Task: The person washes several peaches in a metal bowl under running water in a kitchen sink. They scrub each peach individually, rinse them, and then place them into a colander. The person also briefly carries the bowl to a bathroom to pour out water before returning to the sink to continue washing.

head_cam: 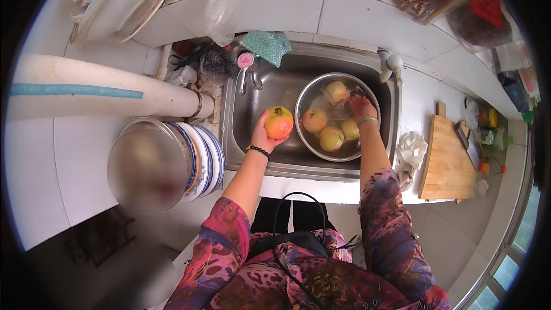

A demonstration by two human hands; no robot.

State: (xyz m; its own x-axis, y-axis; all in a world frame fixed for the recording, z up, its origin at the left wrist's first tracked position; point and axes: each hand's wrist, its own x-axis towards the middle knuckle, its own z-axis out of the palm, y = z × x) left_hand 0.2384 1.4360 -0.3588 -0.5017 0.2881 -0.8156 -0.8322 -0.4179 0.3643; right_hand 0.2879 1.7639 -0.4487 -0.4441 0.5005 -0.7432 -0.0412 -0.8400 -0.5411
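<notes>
My left hand [263,134] holds a pomegranate [279,122], yellow-green with an orange-red blush, over the left part of the steel sink [275,155]. Its dark crown end faces up. To the right, a round metal basin [301,141] of water stands in the sink. Several similar fruits lie in it, among them a blushed one [314,120] at the left and a yellow one [331,139] near the front. My right hand [361,107] dips into the water at the basin's right side. Its fingertips are blurred by the water, so whether they grip anything is unclear.
A faucet [245,62] rises at the sink's back left, beside a green mesh cloth [267,46]. Stacked plates [206,155] stand left, below a thick white pipe [107,90]. Rightward are a crumpled white cloth [411,150] and a wooden cutting board [447,159] with a cleaver [472,148].
</notes>
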